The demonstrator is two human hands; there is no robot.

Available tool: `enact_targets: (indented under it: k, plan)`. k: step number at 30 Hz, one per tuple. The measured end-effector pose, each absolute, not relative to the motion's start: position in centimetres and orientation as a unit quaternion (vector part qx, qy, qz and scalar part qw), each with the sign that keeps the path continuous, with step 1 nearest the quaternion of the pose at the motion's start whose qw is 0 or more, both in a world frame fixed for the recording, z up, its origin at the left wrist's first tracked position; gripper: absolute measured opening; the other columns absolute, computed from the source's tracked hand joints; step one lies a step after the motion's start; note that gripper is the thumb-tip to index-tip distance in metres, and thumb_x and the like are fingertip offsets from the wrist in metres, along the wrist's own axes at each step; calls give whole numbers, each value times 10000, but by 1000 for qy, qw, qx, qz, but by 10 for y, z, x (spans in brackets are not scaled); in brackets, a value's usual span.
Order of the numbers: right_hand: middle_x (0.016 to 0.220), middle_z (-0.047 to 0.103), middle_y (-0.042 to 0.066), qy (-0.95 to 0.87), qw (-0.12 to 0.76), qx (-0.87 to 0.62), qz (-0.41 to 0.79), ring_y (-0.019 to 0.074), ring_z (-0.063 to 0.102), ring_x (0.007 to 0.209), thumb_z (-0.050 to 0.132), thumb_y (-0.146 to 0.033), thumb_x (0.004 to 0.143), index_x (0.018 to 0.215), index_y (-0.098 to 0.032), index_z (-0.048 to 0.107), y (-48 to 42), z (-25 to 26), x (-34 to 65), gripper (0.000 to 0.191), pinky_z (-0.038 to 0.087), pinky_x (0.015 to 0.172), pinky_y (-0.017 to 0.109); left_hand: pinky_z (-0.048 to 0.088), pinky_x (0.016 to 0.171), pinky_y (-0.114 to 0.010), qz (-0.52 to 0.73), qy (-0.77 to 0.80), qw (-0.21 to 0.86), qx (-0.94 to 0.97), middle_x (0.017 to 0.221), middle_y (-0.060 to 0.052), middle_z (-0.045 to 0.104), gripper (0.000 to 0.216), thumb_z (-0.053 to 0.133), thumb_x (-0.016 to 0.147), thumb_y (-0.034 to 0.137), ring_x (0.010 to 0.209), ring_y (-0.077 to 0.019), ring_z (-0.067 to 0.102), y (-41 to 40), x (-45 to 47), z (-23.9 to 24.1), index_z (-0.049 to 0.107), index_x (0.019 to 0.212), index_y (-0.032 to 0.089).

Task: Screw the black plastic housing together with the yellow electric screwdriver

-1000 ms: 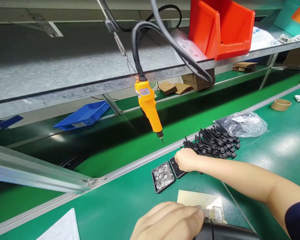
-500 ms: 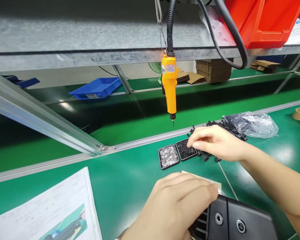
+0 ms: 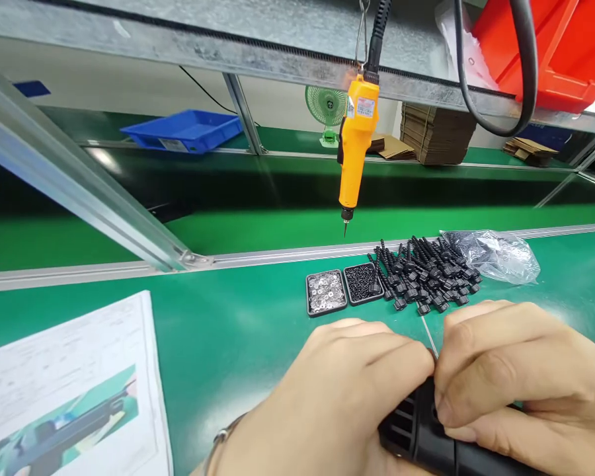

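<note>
The left hand [image 3: 347,380] is gripping the black housing [image 3: 434,446] beneath it, likely for steadiness; the right hand [image 3: 518,370] is pressing its fingertips together against it, contents hidden. Tiny black pieces [image 3: 361,281] are sitting ahead, seemingly handy.

Assembly workshop: orange power screwdriver [image 3: 357,145] hangs over green bench [image 3: 228,350]; trays [image 3: 328,311] of washers [image 3: 326,289], screws [image 3: 360,283]; red bin [image 3: 570,56].

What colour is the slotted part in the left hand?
The slotted part is black; see the head view.

The head-worn camera looks forward and down from close above the green bench [image 3: 218,357].
</note>
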State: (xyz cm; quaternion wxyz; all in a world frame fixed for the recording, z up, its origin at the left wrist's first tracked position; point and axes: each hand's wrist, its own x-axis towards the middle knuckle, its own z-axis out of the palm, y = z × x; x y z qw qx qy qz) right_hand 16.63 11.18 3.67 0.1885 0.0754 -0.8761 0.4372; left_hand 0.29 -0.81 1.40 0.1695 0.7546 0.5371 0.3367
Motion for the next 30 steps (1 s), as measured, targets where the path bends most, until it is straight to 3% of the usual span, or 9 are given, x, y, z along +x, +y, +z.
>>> enact_targets:
  k: [6,12,20,26,30]
  plan:
    - [827,664,31,-890,159,63,423,107,603,741,595,-103,909,973,-148,660,109,44,171,102,477,706,218,392,585,-224,345,553,185,735,668,30,584,304,686,796,466,626,-126,535,-6,4,15,561,725,198]
    - [870,640,51,-929,154,80,327,132,579,722,605,-130,907,1020,-156,662,110,44,172,129,442,637,263,356,548,-229,342,542,180,746,641,46,539,323,697,780,456,575,-113,477,-9,3,14,515,695,203]
    - [783,650,69,-932,142,108,315,145,576,661,495,-177,963,900,-146,657,112,57,164,177,459,571,288,361,557,-233,340,549,183,741,660,42,553,264,679,804,423,595,-122,496,-6,3,11,545,739,205]
    - [822,677,59,-933,142,98,316,148,564,661,574,-174,935,934,-186,649,113,52,170,76,448,592,301,324,504,-236,377,520,147,752,590,47,487,367,631,809,520,543,-115,456,-5,2,3,492,670,210]
    - [800,676,66,-934,134,111,312,156,571,654,539,-163,942,899,-170,654,112,56,165,123,456,579,306,347,522,-232,388,517,146,749,607,47,512,344,627,820,509,555,-115,478,-4,1,-2,508,694,212]
